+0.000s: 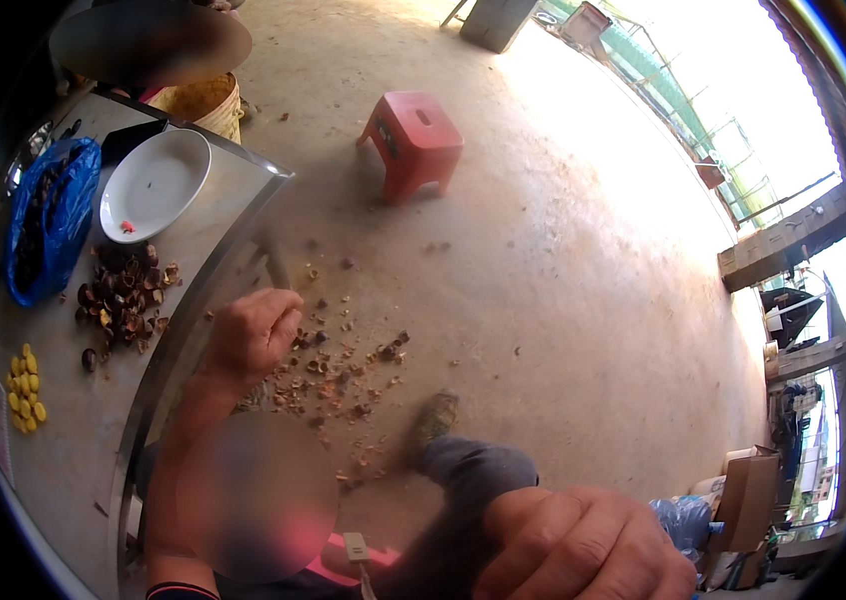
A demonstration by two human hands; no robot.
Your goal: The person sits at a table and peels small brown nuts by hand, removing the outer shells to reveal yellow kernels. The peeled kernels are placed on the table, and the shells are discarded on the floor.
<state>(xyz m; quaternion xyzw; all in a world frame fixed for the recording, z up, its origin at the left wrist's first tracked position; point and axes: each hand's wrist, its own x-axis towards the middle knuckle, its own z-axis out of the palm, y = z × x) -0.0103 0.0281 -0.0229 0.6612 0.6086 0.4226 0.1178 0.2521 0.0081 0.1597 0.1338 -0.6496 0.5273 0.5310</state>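
My left hand (254,330) is raised just right of the table's metal edge, fingers curled; whether something is inside cannot be seen. At the lower right, my right hand (588,544) is near the camera with bent fingers, its fingertips hidden. On the table (205,202) lie a heap of broken brown nut shells (126,292), one whole dark nut (89,360) and a group of yellow kernels (26,388). Behind them are a blue plastic bag (55,217) of dark nuts and a white oval dish (156,184) with a small red piece in it.
Shell pieces (325,386) litter the floor beside the table. A red plastic stool (419,135) stands farther off. A woven basket (220,109) is beyond the table corner, near another person. A cardboard box (749,502) and water bottles (685,521) are at the lower right.
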